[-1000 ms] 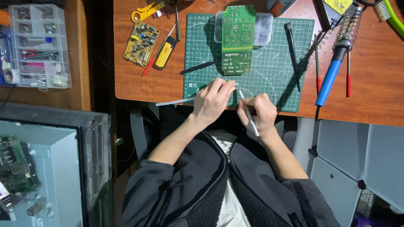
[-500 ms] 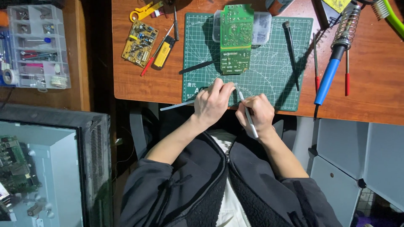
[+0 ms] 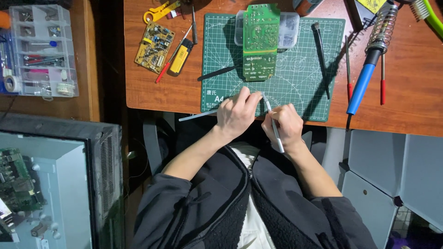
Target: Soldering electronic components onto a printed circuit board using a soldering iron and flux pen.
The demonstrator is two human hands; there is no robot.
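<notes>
My right hand (image 3: 282, 125) grips a slim grey pen-like tool (image 3: 276, 131) over the near edge of the green cutting mat (image 3: 300, 78). The tool's tip points up and left. My left hand (image 3: 236, 113) is beside it, with its fingers pinched at the tool's tip. I cannot tell if a small part sits between them. A thin pale rod (image 3: 196, 115) sticks out to the left from under my left hand. A green circuit board (image 3: 259, 41) lies on a clear plastic box (image 3: 290, 27) at the mat's far side.
On the wooden desk (image 3: 406, 110) are a blue-handled soldering iron (image 3: 364, 78) in a coil stand, red-handled drivers (image 3: 382, 87), a black brush (image 3: 320, 55), a yellow circuit board (image 3: 154, 46) and a yellow stripper (image 3: 159, 9). A clear parts organiser (image 3: 41, 50) stands far left, above an opened device (image 3: 46, 184).
Both hands stay almost in place at the mat's near edge. The view has shifted only slightly.
</notes>
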